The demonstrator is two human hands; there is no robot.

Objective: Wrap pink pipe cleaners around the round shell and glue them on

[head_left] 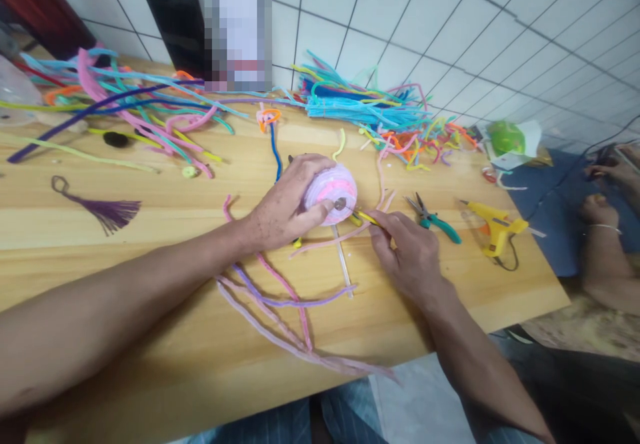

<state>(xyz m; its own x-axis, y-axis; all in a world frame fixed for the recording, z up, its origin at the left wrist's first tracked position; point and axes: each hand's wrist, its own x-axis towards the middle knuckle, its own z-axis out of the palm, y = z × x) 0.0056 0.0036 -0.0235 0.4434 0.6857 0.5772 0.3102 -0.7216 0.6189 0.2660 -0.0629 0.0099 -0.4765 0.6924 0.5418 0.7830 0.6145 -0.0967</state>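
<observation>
My left hand (293, 201) is closed around a round lilac and pink ball (327, 184) that looks coiled from fuzzy pipe cleaners. A small dark round opening shows on its near face, beside my thumb. In my right hand (407, 251) is a slim yellow-handled tool (367, 217), its thin tip at the edge of the ball by that opening. The tool's exact kind is too small to make out. Below the ball a clear stick (343, 261) lies on the wooden table. Pink and purple pipe cleaners (303, 304) curve across the tabletop nearer to me.
Green-handled pliers (433, 219) and a yellow glue gun (495, 227) lie to the right. Along the tiled wall are a blue pipe-cleaner bundle (350, 107) and loose coloured stems (145, 111). A purple tassel (107, 207) is at left. Another person's arm (607, 251) is at far right.
</observation>
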